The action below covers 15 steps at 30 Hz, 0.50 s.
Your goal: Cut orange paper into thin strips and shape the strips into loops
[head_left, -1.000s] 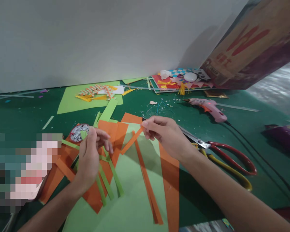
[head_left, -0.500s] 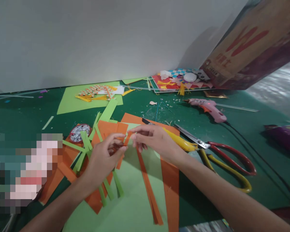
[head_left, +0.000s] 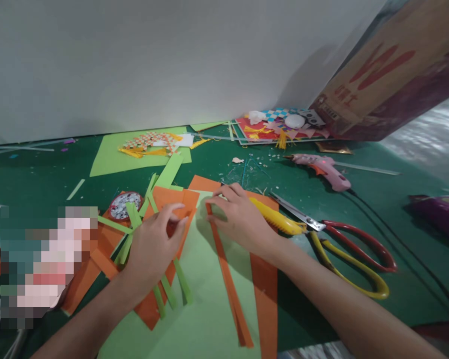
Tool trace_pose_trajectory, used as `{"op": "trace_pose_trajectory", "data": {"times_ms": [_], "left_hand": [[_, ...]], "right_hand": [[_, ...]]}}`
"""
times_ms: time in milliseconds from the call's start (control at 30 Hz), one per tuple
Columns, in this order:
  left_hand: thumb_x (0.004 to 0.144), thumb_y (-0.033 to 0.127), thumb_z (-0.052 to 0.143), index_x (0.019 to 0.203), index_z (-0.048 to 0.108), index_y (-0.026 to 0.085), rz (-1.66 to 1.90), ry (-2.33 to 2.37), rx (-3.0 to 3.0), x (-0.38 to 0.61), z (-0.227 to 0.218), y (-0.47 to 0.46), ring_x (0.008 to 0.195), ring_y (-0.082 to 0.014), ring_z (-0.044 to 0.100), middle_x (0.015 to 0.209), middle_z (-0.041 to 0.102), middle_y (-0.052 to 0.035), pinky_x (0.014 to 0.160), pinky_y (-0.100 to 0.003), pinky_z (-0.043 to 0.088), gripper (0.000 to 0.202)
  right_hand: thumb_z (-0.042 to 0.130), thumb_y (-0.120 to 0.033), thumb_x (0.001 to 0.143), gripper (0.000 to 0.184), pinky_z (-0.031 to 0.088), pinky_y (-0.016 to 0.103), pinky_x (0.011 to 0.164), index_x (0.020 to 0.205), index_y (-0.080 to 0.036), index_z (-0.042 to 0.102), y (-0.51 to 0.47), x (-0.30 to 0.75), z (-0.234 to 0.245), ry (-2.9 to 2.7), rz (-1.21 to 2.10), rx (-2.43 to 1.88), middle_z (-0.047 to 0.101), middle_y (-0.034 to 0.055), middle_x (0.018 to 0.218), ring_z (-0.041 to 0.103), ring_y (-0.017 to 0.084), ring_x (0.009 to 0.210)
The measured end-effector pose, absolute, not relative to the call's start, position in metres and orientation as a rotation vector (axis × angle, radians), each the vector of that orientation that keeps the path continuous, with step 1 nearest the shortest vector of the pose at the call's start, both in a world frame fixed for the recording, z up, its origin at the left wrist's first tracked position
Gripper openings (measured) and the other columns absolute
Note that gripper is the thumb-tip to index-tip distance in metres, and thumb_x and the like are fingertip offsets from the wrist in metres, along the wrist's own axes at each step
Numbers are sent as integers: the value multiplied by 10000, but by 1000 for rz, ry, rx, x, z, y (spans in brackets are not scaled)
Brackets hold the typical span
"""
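Right hand (head_left: 239, 219) touches a long, thin orange strip (head_left: 226, 271) (lying flat).

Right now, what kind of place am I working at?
Most likely a paper-craft worktable: cut orange strips and green strips lie on a green mat, with scissors and a pink glue gun close by.

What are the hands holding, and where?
Nothing is lifted. The right hand presses the top end of a long orange paper strip; the left hand lies on the orange paper sheet.
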<state>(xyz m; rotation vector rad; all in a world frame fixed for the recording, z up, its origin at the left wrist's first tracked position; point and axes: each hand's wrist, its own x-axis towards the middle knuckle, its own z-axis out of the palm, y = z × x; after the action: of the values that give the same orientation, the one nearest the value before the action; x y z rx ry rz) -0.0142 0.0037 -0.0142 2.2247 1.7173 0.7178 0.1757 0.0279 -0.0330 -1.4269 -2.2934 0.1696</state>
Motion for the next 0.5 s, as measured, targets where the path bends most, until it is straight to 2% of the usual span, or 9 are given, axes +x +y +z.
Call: {"op": "trace_pose_trajectory", "data": {"times_ms": [133, 267, 400, 500], "left_hand": [[868, 305, 502, 933, 592, 206, 750, 1658, 2304, -15, -16, 5, 812, -209, 645, 871, 699, -58, 715, -312, 492, 149], [877, 309, 495, 915, 596, 204, 754, 1588, 2330, -14, -18, 5, 889, -224, 627, 920, 690, -66, 794, -348, 486, 151], [888, 329, 488, 873, 625, 206, 755, 1536, 2259, -12, -15, 4, 858, -211, 634, 890, 703, -52, 768, -327, 489, 184], [874, 328, 508, 852, 659, 212, 787, 1445, 2111, -9, -9, 3, 799, -183, 649, 880, 723, -32, 729, -288, 496, 191]], "right_hand": [[674, -134, 755, 77, 442, 397, 841, 820, -173, 663, 30, 174, -33, -2213, 313, -1390, 632, 103, 888, 507, 280, 954], [657, -51, 720, 161, 434, 362, 782, 682, -195, 597, 29, 173, -25, -2049, 549, -1355, 644, 57, 777, 538, 236, 876], [627, -140, 770, 127, 419, 274, 598, 670, -204, 583, 26, 173, -14, -1858, 852, -1316, 646, -2, 695, 545, 140, 648], [652, -255, 763, 113, 394, 247, 553, 685, -188, 604, 24, 174, -8, -1648, 1112, -1238, 627, -11, 681, 535, 111, 603]]}}
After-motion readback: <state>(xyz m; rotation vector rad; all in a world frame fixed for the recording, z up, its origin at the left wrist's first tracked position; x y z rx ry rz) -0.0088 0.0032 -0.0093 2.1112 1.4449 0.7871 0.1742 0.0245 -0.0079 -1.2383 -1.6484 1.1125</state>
